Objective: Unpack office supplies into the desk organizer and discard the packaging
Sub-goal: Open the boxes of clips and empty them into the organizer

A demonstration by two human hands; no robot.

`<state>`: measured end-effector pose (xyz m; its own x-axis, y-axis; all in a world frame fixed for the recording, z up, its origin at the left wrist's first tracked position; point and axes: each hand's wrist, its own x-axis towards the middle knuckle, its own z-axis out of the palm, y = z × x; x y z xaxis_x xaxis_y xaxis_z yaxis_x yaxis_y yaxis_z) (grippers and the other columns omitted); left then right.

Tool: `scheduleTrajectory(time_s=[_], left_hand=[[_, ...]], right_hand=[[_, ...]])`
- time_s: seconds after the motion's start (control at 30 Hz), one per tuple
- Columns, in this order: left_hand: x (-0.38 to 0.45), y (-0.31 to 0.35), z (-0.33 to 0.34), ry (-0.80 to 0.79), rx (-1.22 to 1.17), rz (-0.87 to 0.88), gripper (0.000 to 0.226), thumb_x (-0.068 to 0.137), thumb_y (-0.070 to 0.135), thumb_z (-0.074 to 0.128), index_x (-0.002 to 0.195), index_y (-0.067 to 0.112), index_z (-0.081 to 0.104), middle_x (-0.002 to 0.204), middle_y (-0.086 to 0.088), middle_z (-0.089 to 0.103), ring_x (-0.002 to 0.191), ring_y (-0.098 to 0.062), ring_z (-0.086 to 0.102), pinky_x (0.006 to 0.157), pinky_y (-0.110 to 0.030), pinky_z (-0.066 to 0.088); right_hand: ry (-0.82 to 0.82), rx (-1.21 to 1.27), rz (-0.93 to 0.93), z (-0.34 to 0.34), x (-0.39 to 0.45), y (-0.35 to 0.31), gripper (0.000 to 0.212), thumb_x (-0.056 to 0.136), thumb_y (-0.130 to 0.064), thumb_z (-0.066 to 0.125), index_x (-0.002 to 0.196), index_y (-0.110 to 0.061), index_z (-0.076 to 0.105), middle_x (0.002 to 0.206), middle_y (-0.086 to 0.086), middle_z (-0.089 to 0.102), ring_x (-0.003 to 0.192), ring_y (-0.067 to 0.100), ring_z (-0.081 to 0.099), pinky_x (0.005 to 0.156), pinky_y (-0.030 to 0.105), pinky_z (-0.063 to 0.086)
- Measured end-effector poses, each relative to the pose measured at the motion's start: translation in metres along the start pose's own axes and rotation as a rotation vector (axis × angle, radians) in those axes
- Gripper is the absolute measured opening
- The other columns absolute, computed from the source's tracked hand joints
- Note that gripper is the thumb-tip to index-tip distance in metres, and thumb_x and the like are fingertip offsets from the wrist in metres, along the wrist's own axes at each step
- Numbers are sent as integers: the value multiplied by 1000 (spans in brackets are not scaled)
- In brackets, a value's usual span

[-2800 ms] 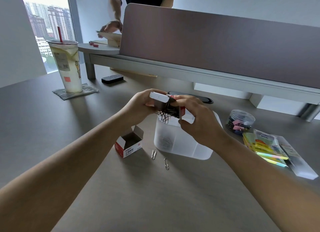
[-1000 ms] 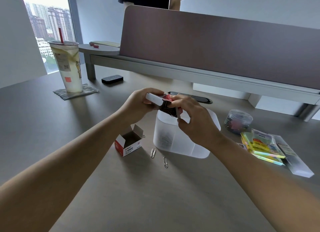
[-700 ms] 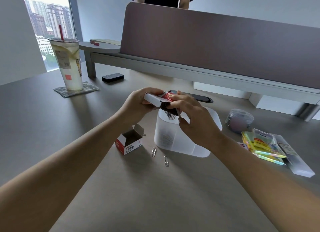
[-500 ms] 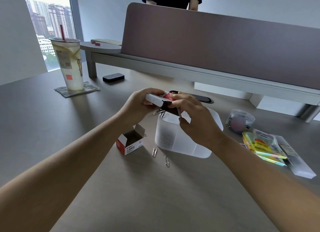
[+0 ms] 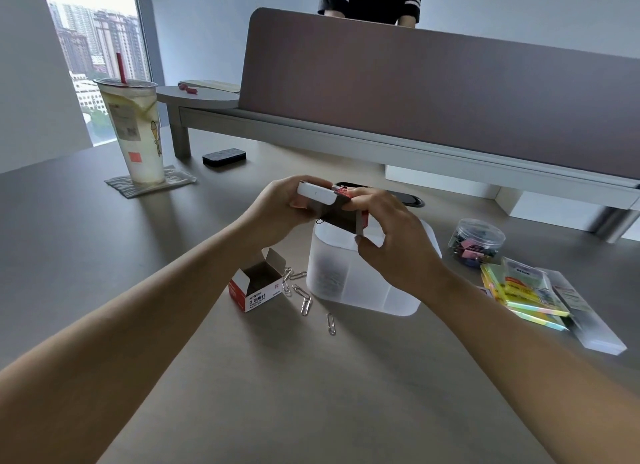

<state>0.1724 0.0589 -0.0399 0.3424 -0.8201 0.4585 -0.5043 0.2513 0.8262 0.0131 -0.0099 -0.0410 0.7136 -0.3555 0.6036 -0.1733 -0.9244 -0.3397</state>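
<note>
1. The left hand (image 5: 277, 211) and right hand (image 5: 391, 242) both grip a small paperclip box (image 5: 337, 212), fingers curled round it, holding it tipped over the frosted desk organizer (image 5: 363, 287).
2. One clip hangs from the box's open mouth.
3. A second, opened box (image 5: 258, 285) lies on the desk (image 5: 311, 394) just left of the organizer, with loose paperclips (image 5: 304, 302) scattered beside it.
4. A tub of binder clips (image 5: 476, 242) and sticky notes (image 5: 523, 295) sit to the right.
</note>
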Motion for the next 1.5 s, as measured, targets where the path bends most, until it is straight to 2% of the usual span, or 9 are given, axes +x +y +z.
scheduleTrajectory(time_s=[0.17,0.33,0.63,0.73,0.87,1.0,1.1,1.23,1.5], left_hand=[[1,7,1,-1,4,38,49,71,-15,59,117,1,53,103,-5,55,92,-18,54,72,-9,48],[-4,6,2,17,137,113,50,68,-10,66,116,1,55,109,-7,59,96,-18,56,82,-18,46],[-12,8,3,18,142,127,51,67,-11,66,116,-2,55,107,3,53,87,-1,53,69,2,41],[-12,8,2,5,88,78,48,69,-14,62,114,-3,55,100,3,58,85,-10,55,72,-4,46],[-15,12,-3,-78,-11,-17,45,66,-16,63,101,12,57,88,7,59,88,-13,58,79,-24,51],[-26,19,-8,-93,78,-17,45,67,-5,69,95,24,50,89,16,54,84,-1,55,68,-6,50],[-42,22,-15,-44,211,-4,42,68,3,71,104,7,50,87,14,52,82,-6,57,67,-8,50],[-68,19,-23,89,189,-135,43,68,4,71,106,4,50,99,-7,58,97,-29,59,83,-42,53],[-122,-10,-45,444,379,-390,44,79,26,64,117,11,46,115,-11,60,92,-18,51,75,-31,44]], right_hand=[[59,13,-25,-5,0,2,40,68,13,58,104,-2,57,121,14,56,112,21,50,85,5,33],[29,-25,-81,-10,-5,5,39,68,20,53,101,0,58,124,15,55,123,14,36,91,25,40],[12,-79,-180,-13,-9,3,41,65,23,52,99,2,60,122,18,56,126,20,33,92,21,38],[17,82,-61,-14,-8,1,37,68,16,57,102,0,57,115,12,58,111,23,54,88,13,38],[14,456,172,-16,-3,-10,39,75,12,55,95,-21,50,95,-19,52,90,-4,53,79,-1,41],[4,644,213,-19,-2,-20,38,76,13,53,95,-19,48,92,-14,55,84,-3,57,67,7,48],[5,718,233,-17,-6,-30,33,79,2,58,98,-23,46,97,-5,58,89,9,59,67,13,50],[24,558,244,-9,-18,-40,41,81,-11,60,118,-14,42,110,-4,52,99,11,54,78,8,45],[-98,225,102,24,-65,-43,27,80,-8,59,107,-8,60,108,8,61,95,13,52,75,8,33]])
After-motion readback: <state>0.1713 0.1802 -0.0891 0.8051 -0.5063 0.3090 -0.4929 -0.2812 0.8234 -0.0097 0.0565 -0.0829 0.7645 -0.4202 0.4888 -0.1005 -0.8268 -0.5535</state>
